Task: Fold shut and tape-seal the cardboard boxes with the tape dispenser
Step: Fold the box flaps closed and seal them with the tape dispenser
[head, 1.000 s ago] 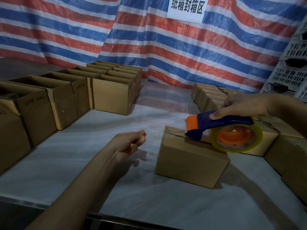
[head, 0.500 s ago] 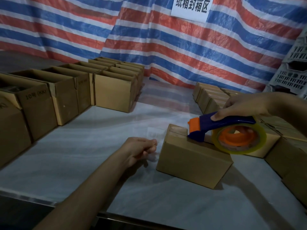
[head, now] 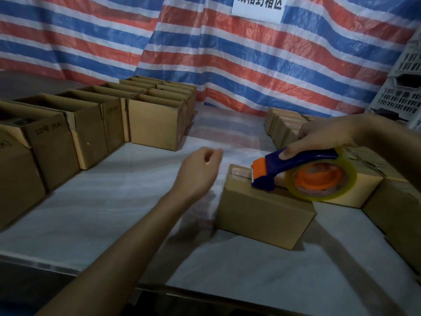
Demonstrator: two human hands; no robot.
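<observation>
White rectangular paper sign [head: 258, 6] on the red, white and blue striped tarpaulin [head: 227, 65]: 1 line of black printed Chinese characters. Their tops are cut by the frame edge. The last character reads 区; the others are not fully legible.

Open brown cardboard box [head: 54, 151] in the left row: black handwriting "10号 (KK)" on the front face.

Neighbouring brown cardboard box [head: 112, 128]: faint handwriting, illegible.

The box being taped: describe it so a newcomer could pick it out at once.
On the white table before the striped tarp, look between the open boxes at left and the packed boxes at right. The box stands alone there, flaps folded shut, and it alone has the blue and orange tape dispenser on its top seam, gripped by the right hand.
</observation>
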